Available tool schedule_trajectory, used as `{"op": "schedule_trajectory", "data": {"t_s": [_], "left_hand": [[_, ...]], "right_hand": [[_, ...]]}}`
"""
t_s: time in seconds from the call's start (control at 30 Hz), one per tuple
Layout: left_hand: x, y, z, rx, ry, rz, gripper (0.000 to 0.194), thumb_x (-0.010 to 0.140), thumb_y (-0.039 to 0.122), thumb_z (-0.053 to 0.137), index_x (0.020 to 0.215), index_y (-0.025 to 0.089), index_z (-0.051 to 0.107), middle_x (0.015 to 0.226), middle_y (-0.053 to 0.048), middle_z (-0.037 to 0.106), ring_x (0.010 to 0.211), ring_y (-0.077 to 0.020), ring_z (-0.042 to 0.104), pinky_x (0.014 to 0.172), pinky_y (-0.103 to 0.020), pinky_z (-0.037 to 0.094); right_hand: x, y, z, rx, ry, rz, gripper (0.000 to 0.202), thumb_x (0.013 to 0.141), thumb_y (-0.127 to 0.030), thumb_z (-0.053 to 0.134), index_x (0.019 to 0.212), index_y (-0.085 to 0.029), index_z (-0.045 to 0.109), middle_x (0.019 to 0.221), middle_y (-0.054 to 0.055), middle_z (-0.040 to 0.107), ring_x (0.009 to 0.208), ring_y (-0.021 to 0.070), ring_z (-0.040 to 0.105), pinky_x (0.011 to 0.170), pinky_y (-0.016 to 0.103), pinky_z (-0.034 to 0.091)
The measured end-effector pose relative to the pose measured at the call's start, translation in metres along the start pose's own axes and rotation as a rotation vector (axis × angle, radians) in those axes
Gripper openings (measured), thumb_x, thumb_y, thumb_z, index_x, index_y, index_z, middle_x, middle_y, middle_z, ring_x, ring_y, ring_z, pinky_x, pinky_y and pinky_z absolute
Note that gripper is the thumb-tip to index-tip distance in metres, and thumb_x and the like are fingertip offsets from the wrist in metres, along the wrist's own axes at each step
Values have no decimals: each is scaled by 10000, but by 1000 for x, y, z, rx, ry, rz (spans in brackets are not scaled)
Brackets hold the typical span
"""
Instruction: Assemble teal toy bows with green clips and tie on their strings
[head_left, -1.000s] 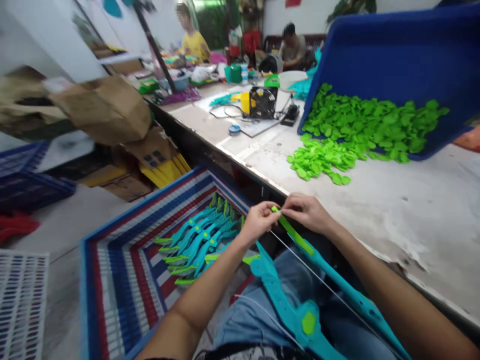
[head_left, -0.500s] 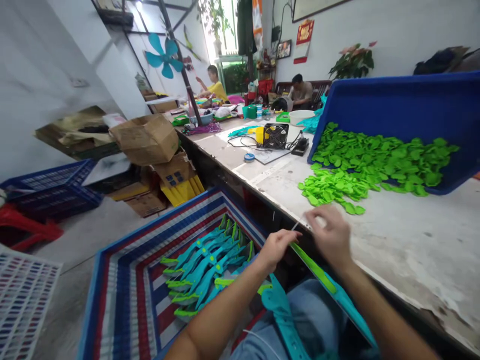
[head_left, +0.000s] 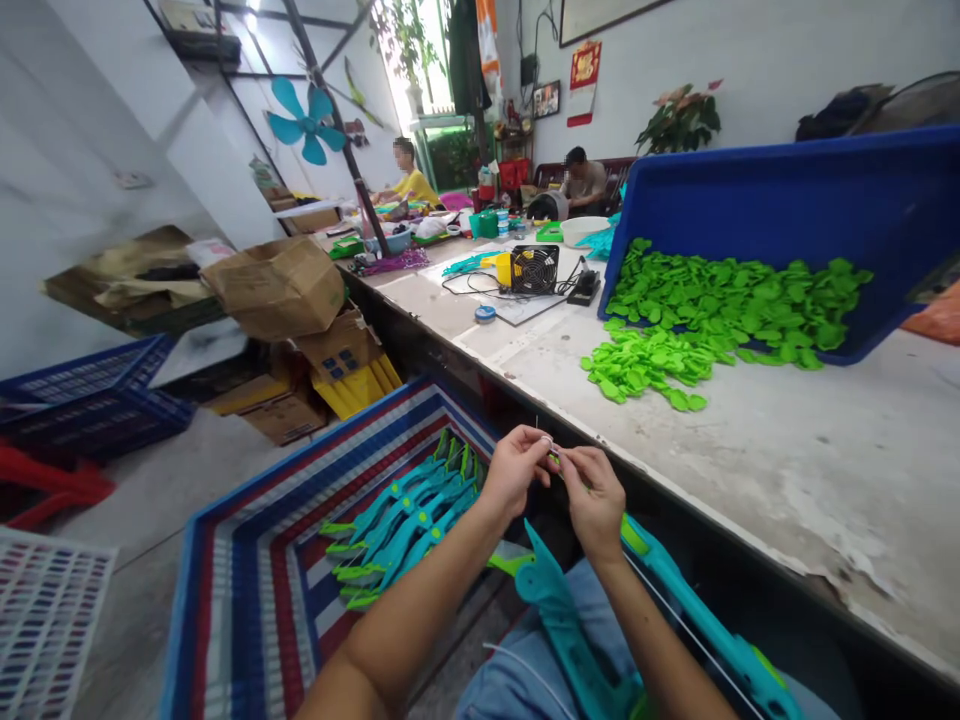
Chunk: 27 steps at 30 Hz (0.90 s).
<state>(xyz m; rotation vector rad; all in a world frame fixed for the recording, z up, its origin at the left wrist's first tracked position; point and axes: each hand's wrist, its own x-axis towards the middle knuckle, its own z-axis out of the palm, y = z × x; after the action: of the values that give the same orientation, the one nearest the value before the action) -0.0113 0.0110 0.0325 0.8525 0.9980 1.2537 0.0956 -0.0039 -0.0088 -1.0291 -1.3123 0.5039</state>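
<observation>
My left hand (head_left: pixel 519 468) is closed in a pinch on a thin white string (head_left: pixel 553 447) near the table edge. Close against it, my right hand (head_left: pixel 596 492) is also closed, its fingers and thumb gripping the tip of a teal and green plastic toy bow (head_left: pixel 679 575). The bow's limb runs back under my right forearm, with a string stretched along it. Another teal bow part (head_left: pixel 559 610) rests over my lap. The exact contact at the fingertips is partly hidden. Several similar toy bows (head_left: pixel 412 505) lie stacked in a striped bin to the left.
The striped bin (head_left: pixel 225 560) stands left of my legs. A tipped blue tub (head_left: pixel 750 200) spills green plastic pieces (head_left: pixel 652 365) onto the table (head_left: pixel 787 460). A small black fan (head_left: pixel 534 268) stands further back. Two people sit at the far end. Cardboard boxes (head_left: pixel 277 285) are at left.
My right hand has moved down and left from above the bow's tip to meet my left hand. Both hands are now together at the tip. The view has shifted slightly.
</observation>
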Motion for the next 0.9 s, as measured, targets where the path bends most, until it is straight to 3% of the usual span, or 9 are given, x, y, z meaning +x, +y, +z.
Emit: {"op": "schedule_trajectory", "data": {"t_s": [0.2,0.37,0.47,0.57,0.67,0.8,0.9], "left_hand": [[2,1,-2,-30,-107,-141,416,536,394,824,757,104,622,624,-20,632,495,-91,575,443,-188,465],[4,5,-5,31,-187,-195,386,553,383,823,749,93,658,581,-18,623,498,-91,581,471,-186,477],[3,3,-1,23,-158,-185,359,560,366,815,723,98,641,552,-11,608,475,-85,561,464,-188,470],[2,-1,6,-35,-49,-185,311,557,325,796,702,119,614,563,-2,609,469,-87,552,448,-194,461],[3,-1,11,-113,23,-193,229,554,265,756,640,133,590,576,8,607,509,-99,569,491,-223,497],[4,2,9,-139,-104,-206,146,570,222,702,654,109,663,670,-35,662,651,-139,630,636,-275,542],[4,4,6,4,-184,-178,178,578,201,705,730,108,710,693,-43,680,643,-134,629,634,-260,525]], "right_hand": [[5,-6,-4,11,75,7,132,848,-224,593,889,-206,717,853,31,580,796,140,582,697,280,493],[11,-5,-8,-10,-38,-7,208,872,-218,549,994,-237,717,845,23,552,780,122,563,689,264,486],[12,-2,-11,-19,-141,-13,271,885,-194,508,1079,-251,689,871,23,548,812,119,565,724,262,488],[11,-1,-13,-6,-146,-30,328,891,-187,488,1176,-263,632,921,28,561,849,125,575,739,267,501],[13,-1,-18,-45,-107,-86,237,868,-212,552,1066,-252,677,919,33,597,849,140,591,730,278,510],[19,0,-27,-123,-97,-155,129,860,-240,581,911,-233,699,851,29,643,802,148,612,737,301,514],[21,2,-32,-192,-130,-163,123,864,-256,566,894,-222,681,848,38,656,800,159,620,740,316,522]]}}
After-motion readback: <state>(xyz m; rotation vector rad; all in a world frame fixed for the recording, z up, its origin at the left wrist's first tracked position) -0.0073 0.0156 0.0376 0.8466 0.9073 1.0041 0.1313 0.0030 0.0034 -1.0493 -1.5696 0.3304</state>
